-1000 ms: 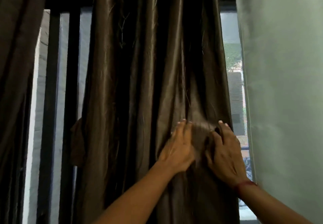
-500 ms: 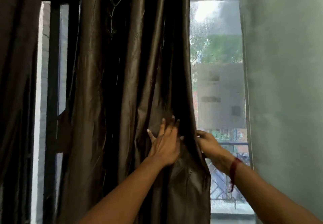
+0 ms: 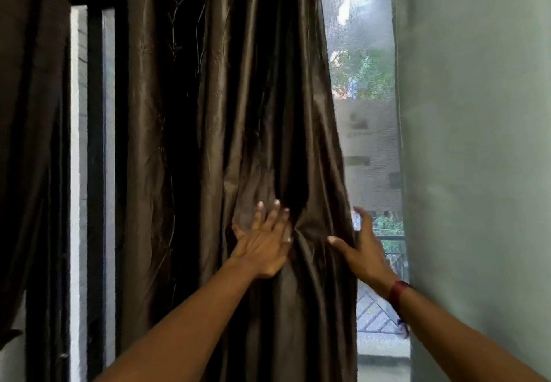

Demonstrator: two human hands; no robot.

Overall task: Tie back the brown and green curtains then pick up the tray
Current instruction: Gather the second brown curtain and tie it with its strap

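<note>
A shiny brown curtain [image 3: 226, 119] hangs in folds down the middle of the head view. My left hand [image 3: 264, 241] lies flat on its front at mid height, fingers straight and pointing up, pressing the bunched fabric. My right hand [image 3: 362, 247] is at the curtain's right edge, thumb in front on the cloth and fingers spread behind the edge. A pale green curtain [image 3: 477, 143] fills the right side. No tray or tie-back is in view.
Another brown curtain panel [image 3: 26, 143] hangs at the far left. Dark window bars [image 3: 95, 143] stand between the panels. A mesh-covered window opening [image 3: 366, 128] shows trees, a building and a balcony railing outside.
The brown curtain has been drawn left off the window, baring the opening. My right hand has come out from behind the edge and spread open; my left hand stays flat on the fabric.
</note>
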